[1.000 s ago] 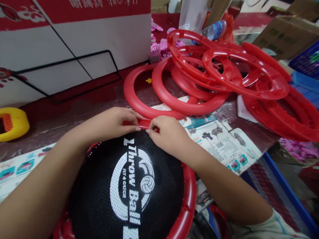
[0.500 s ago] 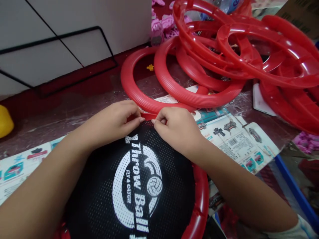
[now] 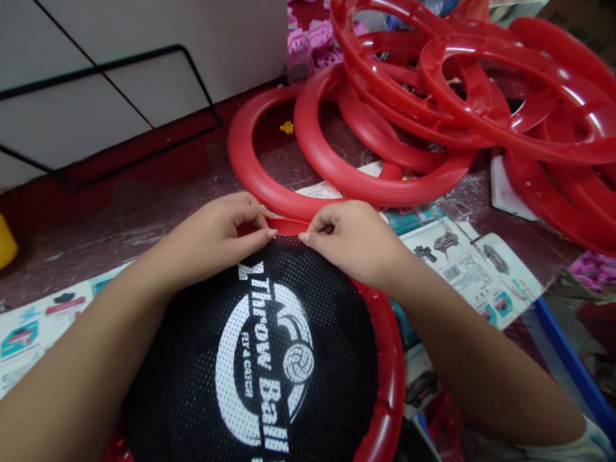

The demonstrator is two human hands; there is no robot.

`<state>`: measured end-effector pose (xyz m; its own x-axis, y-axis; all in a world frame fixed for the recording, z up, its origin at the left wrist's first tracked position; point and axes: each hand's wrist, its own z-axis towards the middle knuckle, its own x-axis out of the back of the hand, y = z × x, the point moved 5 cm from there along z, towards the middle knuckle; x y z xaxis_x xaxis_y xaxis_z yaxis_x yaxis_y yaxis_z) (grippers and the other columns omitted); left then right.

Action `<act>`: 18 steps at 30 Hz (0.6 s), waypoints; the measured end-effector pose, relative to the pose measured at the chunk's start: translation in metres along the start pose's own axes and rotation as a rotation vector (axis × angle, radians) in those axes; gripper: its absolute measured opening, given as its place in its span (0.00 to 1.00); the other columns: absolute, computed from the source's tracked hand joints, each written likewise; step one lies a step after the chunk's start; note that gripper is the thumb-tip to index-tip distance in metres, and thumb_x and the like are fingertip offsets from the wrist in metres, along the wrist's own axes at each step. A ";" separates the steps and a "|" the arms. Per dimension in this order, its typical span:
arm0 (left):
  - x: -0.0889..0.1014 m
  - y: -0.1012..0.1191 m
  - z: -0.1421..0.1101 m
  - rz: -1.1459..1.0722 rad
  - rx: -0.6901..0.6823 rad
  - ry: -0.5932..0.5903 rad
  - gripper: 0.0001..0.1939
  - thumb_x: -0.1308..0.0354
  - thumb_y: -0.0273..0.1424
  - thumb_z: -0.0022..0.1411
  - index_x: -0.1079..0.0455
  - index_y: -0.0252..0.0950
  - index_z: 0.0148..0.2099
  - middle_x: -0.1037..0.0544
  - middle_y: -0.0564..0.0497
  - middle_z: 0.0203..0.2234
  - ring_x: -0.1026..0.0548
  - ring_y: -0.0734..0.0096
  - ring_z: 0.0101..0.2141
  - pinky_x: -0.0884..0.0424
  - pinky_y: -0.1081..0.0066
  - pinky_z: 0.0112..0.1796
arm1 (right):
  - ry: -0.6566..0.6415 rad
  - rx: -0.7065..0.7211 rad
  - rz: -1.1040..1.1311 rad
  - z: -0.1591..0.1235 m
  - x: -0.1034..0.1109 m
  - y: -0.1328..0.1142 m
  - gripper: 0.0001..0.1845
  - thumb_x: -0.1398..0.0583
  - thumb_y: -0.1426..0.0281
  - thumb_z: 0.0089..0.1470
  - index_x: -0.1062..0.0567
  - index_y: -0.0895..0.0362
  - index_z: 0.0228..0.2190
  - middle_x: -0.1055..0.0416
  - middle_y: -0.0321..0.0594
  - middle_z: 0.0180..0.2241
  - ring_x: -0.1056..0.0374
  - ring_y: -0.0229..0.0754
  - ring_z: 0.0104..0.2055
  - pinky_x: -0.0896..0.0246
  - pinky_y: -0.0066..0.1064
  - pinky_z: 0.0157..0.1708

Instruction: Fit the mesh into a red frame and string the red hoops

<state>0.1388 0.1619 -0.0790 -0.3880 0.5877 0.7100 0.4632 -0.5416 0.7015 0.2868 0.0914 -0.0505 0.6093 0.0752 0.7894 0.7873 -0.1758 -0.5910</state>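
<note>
A round black mesh net [image 3: 332, 333] printed with white "Throw Ball" lettering lies over a red plastic ring [image 3: 387, 378] in front of me. At its far edge, my left hand [image 3: 231, 234] pinches the net's rim between thumb and fingers. My right hand [image 3: 344, 240] pinches the same rim a short way to the right. Between the two pinches a strip of the red ring shows. The net hides much of the ring, and my left forearm covers its left side.
Several red rings [image 3: 385, 192] lie in an overlapping heap at the back right. Printed cardboard [image 3: 462, 269] lies under the work. Pink plastic parts [image 3: 317, 42] sit behind. A black wire frame [image 3: 197, 83] stands against a white panel; a yellow object [image 3: 6, 244] is at the left edge.
My hands have spread slightly apart along the rim, the right one shifting rightward. More of the red ring shows between them. The view has shifted a little.
</note>
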 end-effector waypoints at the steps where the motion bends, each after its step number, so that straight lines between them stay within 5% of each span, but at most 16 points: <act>1: 0.000 0.000 0.000 0.002 0.002 -0.001 0.09 0.47 0.32 0.59 0.32 0.35 0.28 0.32 0.53 0.28 0.33 0.72 0.29 0.37 0.70 0.31 | -0.005 -0.003 0.013 0.001 0.000 0.001 0.08 0.40 0.74 0.49 0.23 0.60 0.21 0.26 0.36 0.23 0.34 0.32 0.25 0.46 0.25 0.27; 18: -0.003 -0.008 0.001 0.028 -0.003 -0.027 0.12 0.47 0.36 0.61 0.30 0.36 0.29 0.31 0.52 0.29 0.31 0.69 0.30 0.35 0.66 0.33 | -0.057 -0.025 -0.037 0.002 -0.006 0.002 0.07 0.39 0.74 0.49 0.22 0.60 0.23 0.27 0.36 0.22 0.36 0.33 0.24 0.48 0.25 0.26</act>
<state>0.1369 0.1651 -0.0862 -0.3535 0.5880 0.7275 0.4716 -0.5596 0.6815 0.2845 0.0927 -0.0568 0.5847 0.1373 0.7995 0.8073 -0.1961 -0.5567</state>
